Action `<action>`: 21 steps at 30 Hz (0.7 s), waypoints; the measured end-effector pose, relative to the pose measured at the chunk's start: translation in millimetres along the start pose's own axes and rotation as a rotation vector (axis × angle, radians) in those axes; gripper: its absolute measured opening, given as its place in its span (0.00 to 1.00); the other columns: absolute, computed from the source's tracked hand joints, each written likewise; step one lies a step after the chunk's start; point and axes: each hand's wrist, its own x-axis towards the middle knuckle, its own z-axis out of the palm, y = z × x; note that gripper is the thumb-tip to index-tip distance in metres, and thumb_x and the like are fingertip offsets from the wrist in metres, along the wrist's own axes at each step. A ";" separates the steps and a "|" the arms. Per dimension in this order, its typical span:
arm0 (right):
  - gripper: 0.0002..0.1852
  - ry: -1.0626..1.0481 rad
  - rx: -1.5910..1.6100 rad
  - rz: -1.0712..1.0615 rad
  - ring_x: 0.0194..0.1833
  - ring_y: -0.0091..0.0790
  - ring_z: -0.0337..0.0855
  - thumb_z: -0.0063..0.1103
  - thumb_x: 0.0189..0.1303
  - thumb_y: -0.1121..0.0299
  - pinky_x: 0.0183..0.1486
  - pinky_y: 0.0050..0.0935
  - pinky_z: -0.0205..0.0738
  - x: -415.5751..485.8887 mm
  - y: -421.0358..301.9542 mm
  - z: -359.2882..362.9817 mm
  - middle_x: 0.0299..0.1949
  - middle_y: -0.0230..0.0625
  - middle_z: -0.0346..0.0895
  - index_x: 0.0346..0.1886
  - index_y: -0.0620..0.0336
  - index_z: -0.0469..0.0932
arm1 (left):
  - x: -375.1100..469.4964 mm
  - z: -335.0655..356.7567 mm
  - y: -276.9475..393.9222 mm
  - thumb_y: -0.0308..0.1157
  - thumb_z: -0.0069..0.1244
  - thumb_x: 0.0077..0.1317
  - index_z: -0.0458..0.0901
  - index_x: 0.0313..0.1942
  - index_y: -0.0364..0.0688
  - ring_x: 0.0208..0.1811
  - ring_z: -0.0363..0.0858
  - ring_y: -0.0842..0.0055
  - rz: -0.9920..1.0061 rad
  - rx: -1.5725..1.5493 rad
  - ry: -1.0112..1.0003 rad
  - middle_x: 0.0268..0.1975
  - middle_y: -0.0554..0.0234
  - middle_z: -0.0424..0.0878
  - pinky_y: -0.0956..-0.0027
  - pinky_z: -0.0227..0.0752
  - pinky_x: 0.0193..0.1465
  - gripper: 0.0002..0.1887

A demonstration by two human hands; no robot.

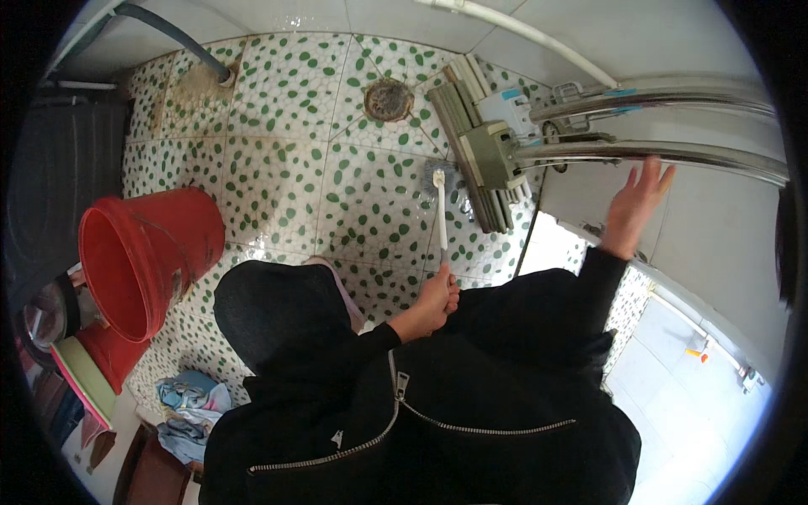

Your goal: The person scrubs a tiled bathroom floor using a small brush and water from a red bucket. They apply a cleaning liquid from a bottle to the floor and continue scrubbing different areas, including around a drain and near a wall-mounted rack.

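Note:
My left hand (430, 304) grips the grey end of a long white-handled brush (442, 218). Its grey bristle head (437, 177) rests on the wet pebble-patterned floor tiles (372, 208). My right hand (636, 205) is raised at the right, fingers spread and slightly blurred, just below a metal mop pole (656, 150); whether the fingertips touch the pole I cannot tell. That pole belongs to a sponge mop with an olive-green head (489, 154), close to the right of the brush head. A second mop with a white and blue head (508, 110) lies behind it.
A round, rusty floor drain (389, 100) sits near the back wall. On the left, a red bucket (205, 221) stands by a dark panel (69, 170). A grey hose (183, 41) enters the floor. Crumpled clothes (192, 410) lie lower left. White pipe (536, 35) runs along the wall.

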 end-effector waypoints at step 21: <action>0.30 -0.449 0.103 -0.261 0.41 0.29 0.68 0.58 0.52 0.72 0.51 0.37 0.64 -4.4 -117.5 3.1 0.36 0.33 0.68 0.59 0.58 0.61 | -12.6 -3.7 7.5 0.52 0.33 0.72 0.64 0.30 0.45 0.18 0.52 0.84 0.142 -0.014 -0.015 0.20 0.75 0.56 0.78 0.48 0.19 0.21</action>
